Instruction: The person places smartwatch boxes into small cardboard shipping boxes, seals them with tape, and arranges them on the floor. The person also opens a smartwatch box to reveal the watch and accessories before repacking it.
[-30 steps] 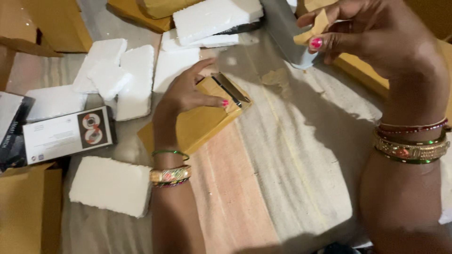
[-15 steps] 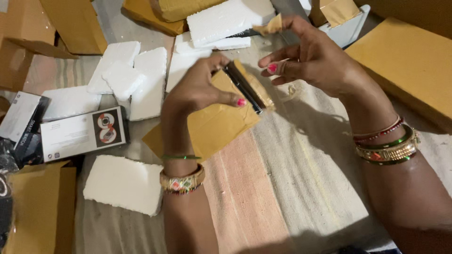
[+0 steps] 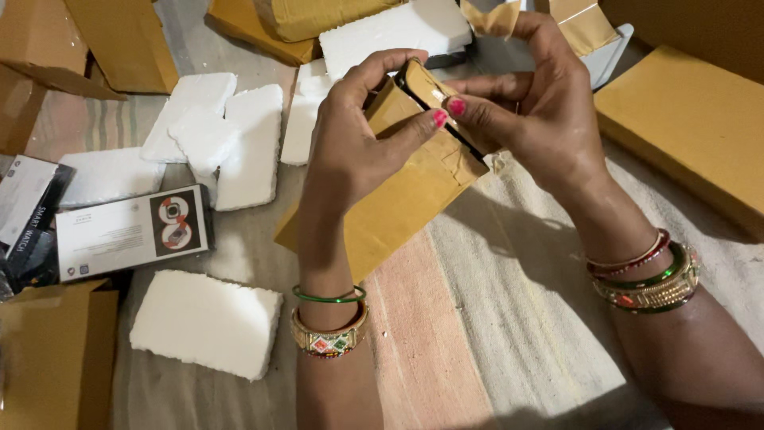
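A mustard-brown parcel (image 3: 398, 207) is showing a black strip (image 3: 434, 99) at its top edge. Pink polish is shining on the nails (image 3: 456, 106). Green, gold and red bangles (image 3: 646, 280) are circling both wrists. White foam slabs (image 3: 205, 322) are lying on beige-and-salmon striped cloth (image 3: 477, 318).

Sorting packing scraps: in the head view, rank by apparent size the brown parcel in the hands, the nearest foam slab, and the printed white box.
1. brown parcel, though it is raised toward the camera
2. foam slab
3. printed white box, close to the slab

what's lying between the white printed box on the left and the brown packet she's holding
In the head view, only bare striped cloth lies between the printed box and the brown packet.
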